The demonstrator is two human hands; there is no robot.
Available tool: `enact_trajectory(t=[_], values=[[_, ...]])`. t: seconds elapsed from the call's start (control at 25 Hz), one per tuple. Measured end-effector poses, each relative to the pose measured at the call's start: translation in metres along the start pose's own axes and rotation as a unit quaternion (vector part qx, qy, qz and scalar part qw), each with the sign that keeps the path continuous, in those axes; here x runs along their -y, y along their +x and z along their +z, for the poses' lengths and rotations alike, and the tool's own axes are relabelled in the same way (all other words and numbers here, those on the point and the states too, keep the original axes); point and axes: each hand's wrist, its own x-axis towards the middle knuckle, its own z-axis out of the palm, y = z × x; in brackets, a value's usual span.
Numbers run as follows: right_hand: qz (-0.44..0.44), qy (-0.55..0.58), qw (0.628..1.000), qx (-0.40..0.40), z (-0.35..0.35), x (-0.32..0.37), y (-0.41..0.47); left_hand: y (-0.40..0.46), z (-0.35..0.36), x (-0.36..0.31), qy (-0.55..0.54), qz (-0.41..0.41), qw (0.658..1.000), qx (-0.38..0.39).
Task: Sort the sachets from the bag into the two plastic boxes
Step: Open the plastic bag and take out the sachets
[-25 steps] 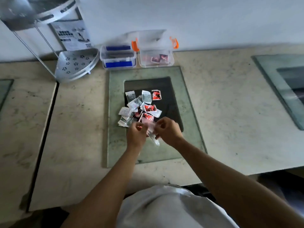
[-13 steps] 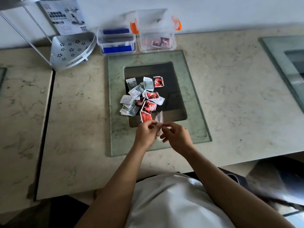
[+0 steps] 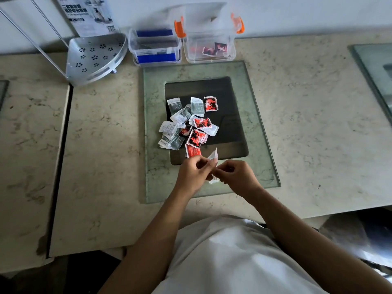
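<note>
A pile of several red and grey-white sachets (image 3: 191, 126) lies on the dark centre of a glass panel (image 3: 256, 132). Just below the pile, my left hand (image 3: 194, 172) and my right hand (image 3: 237, 177) meet and both pinch a small clear plastic bag (image 3: 213, 157); one corner of it sticks up between my fingers. At the back stand two clear plastic boxes: the blue-clipped box (image 3: 156, 48) on the left and the orange-clipped box (image 3: 210, 46) on the right, its lid open. The orange-clipped box holds a few red sachets.
A perforated metal corner shelf (image 3: 95, 57) lies at the back left with its rods reaching up-left, beside printed packaging (image 3: 89, 14) leaning on the wall. Another glass panel (image 3: 373, 66) sits at the far right. A dark gap (image 3: 61, 151) splits the stone counter at left.
The bag has come toward me, off the pile, with both hands pinching it. The view has tilted, so the boxes sit higher in frame. The sachets have not moved.
</note>
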Motion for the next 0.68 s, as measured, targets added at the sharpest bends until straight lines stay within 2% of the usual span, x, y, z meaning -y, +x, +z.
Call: enact_trajectory(t=[0.32,0.44,0.52,0.6,0.68], values=[[-0.008,0.126,0.989,0.071,0.001,0.003,0.006,0.011,-0.008,0.007,-0.067,-0.044,0.997,0.013],[0.021,0.213,0.971,0.102,-0.004,0.003,0.006,0.015,-0.013,0.007,-0.111,-0.065,0.991,0.038],[0.03,0.231,0.967,0.106,-0.002,0.004,0.007,0.015,-0.017,0.003,-0.116,-0.067,0.989,0.067],[0.001,0.148,0.986,0.08,0.002,0.006,0.008,0.017,-0.02,-0.001,-0.093,-0.07,0.989,0.094],[-0.059,-0.003,0.997,0.049,0.004,0.008,0.01,0.018,-0.022,-0.006,-0.028,-0.061,0.992,0.109]])
